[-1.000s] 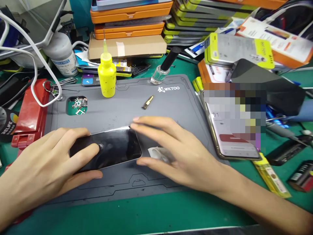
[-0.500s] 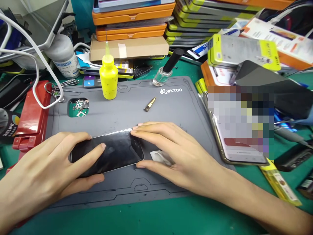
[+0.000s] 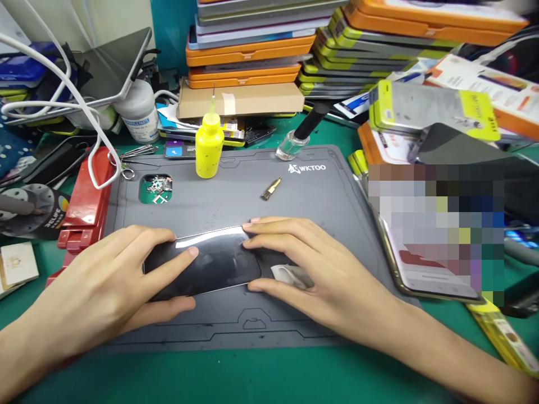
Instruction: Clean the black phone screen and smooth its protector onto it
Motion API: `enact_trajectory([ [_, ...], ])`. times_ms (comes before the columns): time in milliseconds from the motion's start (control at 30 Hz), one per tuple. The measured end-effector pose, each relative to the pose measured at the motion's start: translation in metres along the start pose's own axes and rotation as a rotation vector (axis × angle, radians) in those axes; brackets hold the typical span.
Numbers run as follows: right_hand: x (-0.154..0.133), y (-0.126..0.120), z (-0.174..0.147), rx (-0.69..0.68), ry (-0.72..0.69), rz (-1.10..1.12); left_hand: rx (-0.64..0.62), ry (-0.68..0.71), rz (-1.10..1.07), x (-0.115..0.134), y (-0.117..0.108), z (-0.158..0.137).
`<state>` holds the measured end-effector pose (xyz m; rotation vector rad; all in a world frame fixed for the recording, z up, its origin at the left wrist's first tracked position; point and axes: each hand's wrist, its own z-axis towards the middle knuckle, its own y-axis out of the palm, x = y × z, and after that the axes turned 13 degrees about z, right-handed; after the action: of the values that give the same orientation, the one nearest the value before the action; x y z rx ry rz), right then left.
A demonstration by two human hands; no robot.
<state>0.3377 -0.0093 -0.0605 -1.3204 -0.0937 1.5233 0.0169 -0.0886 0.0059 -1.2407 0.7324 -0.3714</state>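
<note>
A dark smartphone (image 3: 219, 261) lies screen up over the grey work mat (image 3: 236, 210), a strip of light reflecting along its far edge. Around its left end is my left hand (image 3: 113, 275), thumb at the near edge, index fingertip on the glass and other fingers at the far edge. My right hand (image 3: 311, 269) grips the right end, with fingertips on the far corner and the thumb on the near one. Partly under my right palm sits a crumpled whitish piece (image 3: 290, 275), too covered to name. A small brush head (image 3: 271, 189) lies beyond the phone.
Behind stand a yellow needle bottle (image 3: 209, 147) and a glass bottle with black cap (image 3: 295, 143). A red tool (image 3: 86, 196) is at the left. On the right, another phone (image 3: 438, 280) leans near stacked boxes (image 3: 433, 106). Small metal parts (image 3: 158, 188) fill a mat recess.
The view has shifted, so the scene sits further right and slightly lower. Both hands keep their hold on the phone, and the reflection on its screen has grown wider.
</note>
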Motion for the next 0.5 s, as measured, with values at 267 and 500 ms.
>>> enact_trajectory([
  [267, 0.003, 0.004, 0.001, 0.028, -0.121, -0.103, 0.02, -0.048, -0.03, 0.003, 0.007, -0.001],
  [500, 0.01, -0.002, 0.004, -0.036, -0.163, -0.152, -0.035, -0.077, -0.088, 0.003, 0.016, -0.009],
])
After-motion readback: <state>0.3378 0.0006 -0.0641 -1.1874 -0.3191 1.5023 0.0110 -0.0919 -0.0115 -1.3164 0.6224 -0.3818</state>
